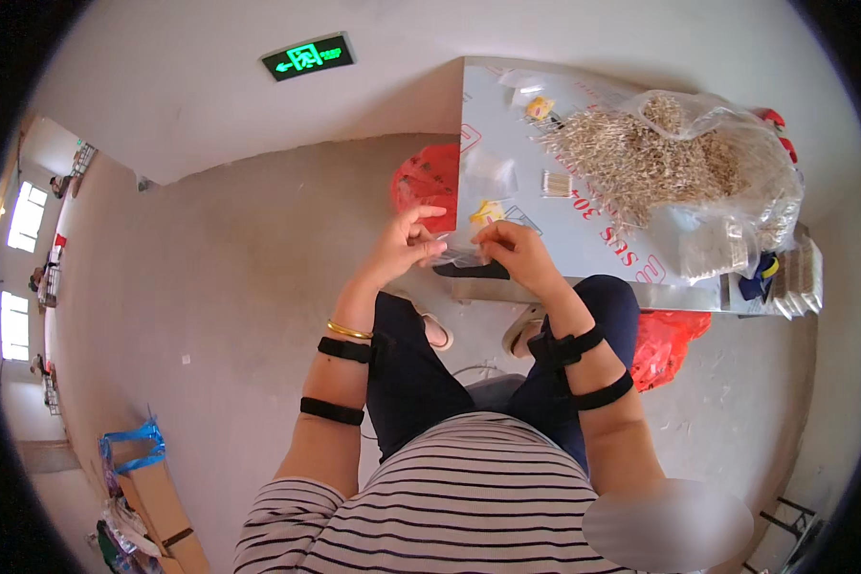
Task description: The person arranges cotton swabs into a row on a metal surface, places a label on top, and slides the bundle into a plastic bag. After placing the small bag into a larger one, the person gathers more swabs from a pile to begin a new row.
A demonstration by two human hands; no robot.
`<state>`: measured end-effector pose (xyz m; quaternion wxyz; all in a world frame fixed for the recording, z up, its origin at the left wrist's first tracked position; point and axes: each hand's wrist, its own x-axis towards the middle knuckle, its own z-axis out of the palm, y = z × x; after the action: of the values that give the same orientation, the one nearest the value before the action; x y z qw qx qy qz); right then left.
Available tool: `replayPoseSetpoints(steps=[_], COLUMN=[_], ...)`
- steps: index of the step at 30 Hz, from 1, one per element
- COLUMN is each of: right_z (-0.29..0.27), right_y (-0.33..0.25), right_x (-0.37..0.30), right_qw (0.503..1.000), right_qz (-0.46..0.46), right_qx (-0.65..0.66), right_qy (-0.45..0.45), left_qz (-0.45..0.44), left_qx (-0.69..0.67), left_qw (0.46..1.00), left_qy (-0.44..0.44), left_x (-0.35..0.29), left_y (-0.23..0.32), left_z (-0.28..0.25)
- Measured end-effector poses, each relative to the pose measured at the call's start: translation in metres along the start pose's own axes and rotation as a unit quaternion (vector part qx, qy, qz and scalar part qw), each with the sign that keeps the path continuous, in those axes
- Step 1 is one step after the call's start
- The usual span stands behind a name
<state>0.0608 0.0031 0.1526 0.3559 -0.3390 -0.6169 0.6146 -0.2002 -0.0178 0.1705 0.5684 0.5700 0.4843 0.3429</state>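
At the near left corner of the metal-topped table [603,253], a small clear plastic bag [463,255] is stretched between my hands. My left hand [407,247] pinches its left edge with thumb and finger, the other fingers raised. The right edge is pinched by my right hand [517,251], its fingers curled in. A yellow and white printed card [488,212] lies just beyond the bag; whether it is inside clear film I cannot tell. Farther back are empty clear bags [491,176] and a short neat row of cotton swabs [557,184].
A big heap of cotton swabs [641,163] spills from a large clear bag [780,191]. Filled packs [713,251] and a blue and yellow tape roll [761,273] sit at the right. Red plastic bags [426,177] hang beside the table. A cardboard box [163,507] stands on the floor.
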Motion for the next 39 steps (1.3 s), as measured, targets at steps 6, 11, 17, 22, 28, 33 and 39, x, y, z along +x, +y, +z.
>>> replayPoseSetpoints(steps=[6, 11, 17, 22, 28, 33, 39], right_z=[-0.008, 0.010, 0.013, 0.013, 0.021, 0.017, 0.007], right_y=[0.026, 0.027, 0.030, 0.036, 0.040, 0.041, 0.045], right_x=[0.006, 0.008, 0.012, 0.013, 0.019, 0.025, 0.026], right_qw=[1.000, 0.998, 0.997, 0.995, 0.996, 0.988, 0.984], right_qz=[-0.007, 0.059, 0.062, 0.084, 0.076, 0.017, 0.054], right_qx=[-0.022, 0.010, -0.031, -0.013, 0.009, -0.137, -0.138], right_qy=[0.004, -0.015, -0.040, -0.043, -0.036, 0.072, 0.100], left_qz=[0.094, 0.245, 0.236, 0.209, 0.205, 0.202, 0.047], left_qx=[0.213, 0.413, 0.378, 0.334, 0.277, 0.294, 0.484], left_qw=[0.960, 0.870, 0.891, 0.919, 0.938, 0.933, 0.874], left_qy=[0.156, 0.109, 0.089, 0.031, 0.026, 0.050, 0.009], left_x=[-0.010, -0.014, -0.002, 0.003, 0.009, 0.011, 0.015], left_y=[0.010, 0.024, -0.004, 0.002, -0.017, -0.045, -0.112], left_z=[0.010, 0.044, 0.030, 0.024, 0.015, -0.004, -0.028])
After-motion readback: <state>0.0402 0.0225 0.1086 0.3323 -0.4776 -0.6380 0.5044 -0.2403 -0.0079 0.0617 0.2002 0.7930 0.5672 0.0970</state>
